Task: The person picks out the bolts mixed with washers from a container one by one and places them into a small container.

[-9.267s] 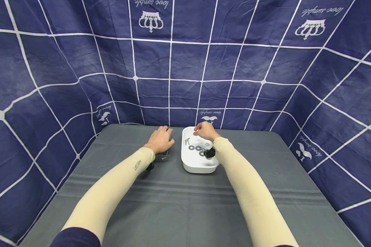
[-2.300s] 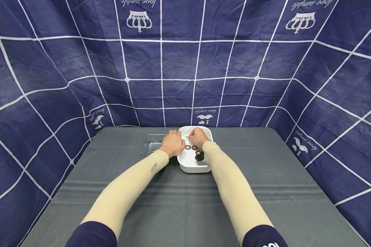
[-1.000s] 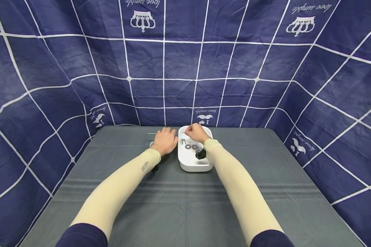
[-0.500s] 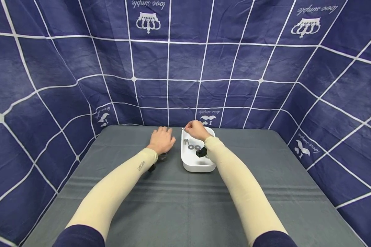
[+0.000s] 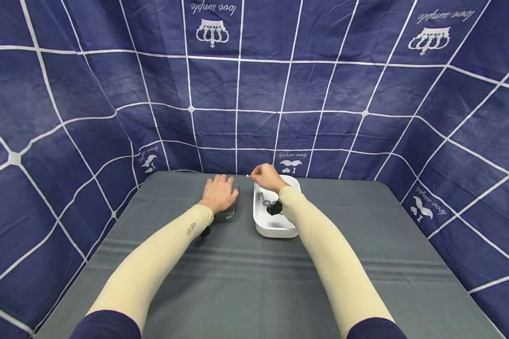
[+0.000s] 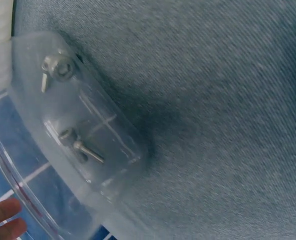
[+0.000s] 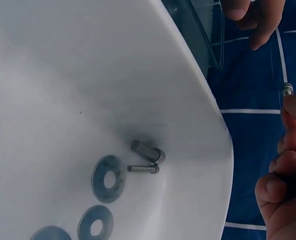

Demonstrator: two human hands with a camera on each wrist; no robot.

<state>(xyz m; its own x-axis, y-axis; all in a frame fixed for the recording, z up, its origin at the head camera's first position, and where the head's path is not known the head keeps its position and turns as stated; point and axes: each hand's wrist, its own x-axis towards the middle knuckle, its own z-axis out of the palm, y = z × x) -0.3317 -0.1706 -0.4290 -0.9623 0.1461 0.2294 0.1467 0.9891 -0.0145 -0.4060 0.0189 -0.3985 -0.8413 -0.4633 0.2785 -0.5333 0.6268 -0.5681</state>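
Observation:
My right hand [image 5: 268, 177] pinches a small metal bolt [image 7: 287, 89] between thumb and forefinger, above the far left rim of the white tray [image 5: 275, 232]. Inside the tray lie two bolts [image 7: 148, 151] and several flat washers [image 7: 108, 179]. To the tray's left, my left hand [image 5: 219, 193] lies over a clear plastic box [image 5: 225, 217] with its fingers stretched out; whether it touches the box cannot be made out. Several bolts [image 6: 87, 150] are in that box in the left wrist view, with my left fingertips [image 6: 6, 220] at the far end.
A grey cloth covers the table [image 5: 254, 282]. Behind it and at both sides hangs a blue curtain [image 5: 305, 84] with white grid lines. A black wrist camera [image 5: 274, 207] hangs under my right wrist, over the tray.
My right hand has lifted the bolt from inside the tray to above its far left rim. My left hand has moved left, from the tray's rim to over the clear box.

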